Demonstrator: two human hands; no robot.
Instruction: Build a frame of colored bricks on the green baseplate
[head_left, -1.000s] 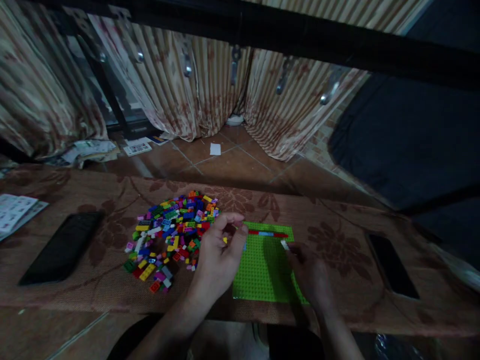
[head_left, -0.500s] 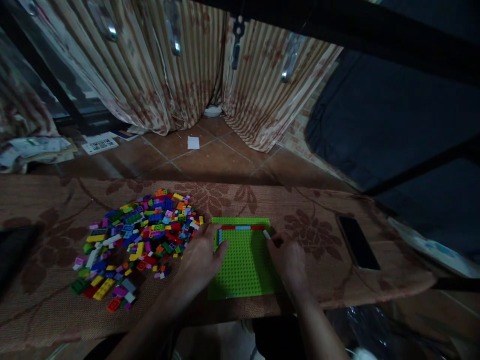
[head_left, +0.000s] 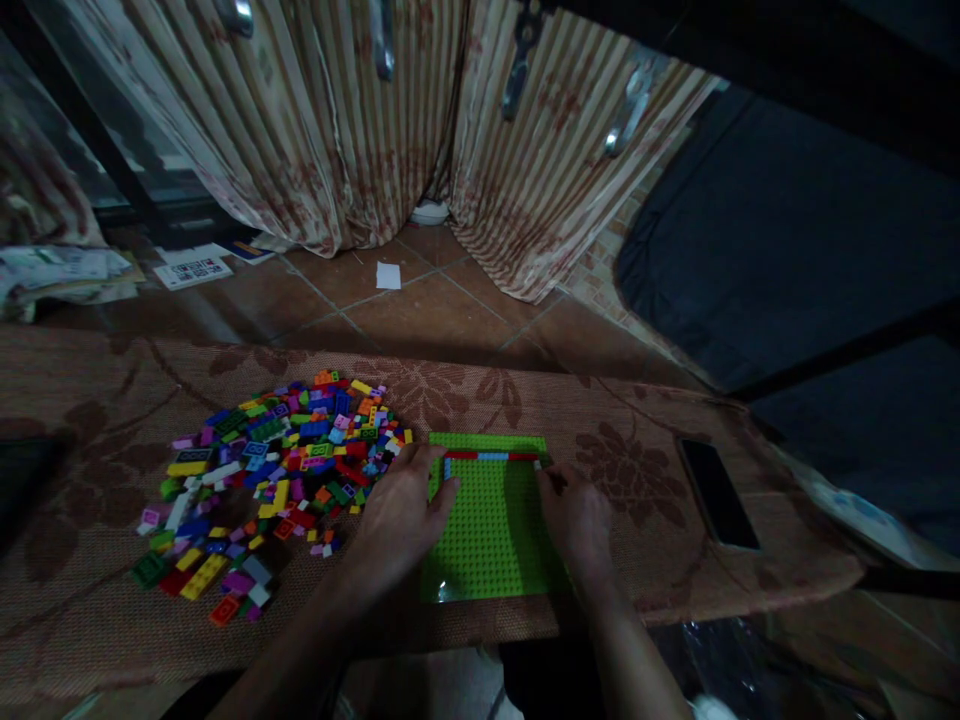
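Observation:
A green studded baseplate (head_left: 487,540) lies on the cloth-covered table. Near its far edge runs a row of red and light blue bricks (head_left: 493,456), with a light blue brick turned down at the left end. My left hand (head_left: 405,500) rests on the plate's left edge, thumb and fingers apart, with nothing visible in it. At the far right corner, my right hand (head_left: 574,515) pinches a small white brick (head_left: 538,465) beside the row's right end. Its fingertips are partly hidden in shadow.
A large pile of mixed loose bricks (head_left: 300,450) spreads left of the plate. A black phone (head_left: 718,493) lies to the right on the patterned tablecloth (head_left: 480,390). A dark object (head_left: 26,485) sits at the left edge.
The white brick in my right hand now sits closer to the row's right end and looks more upright. My left hand keeps its place on the plate. The camera view has shifted slightly.

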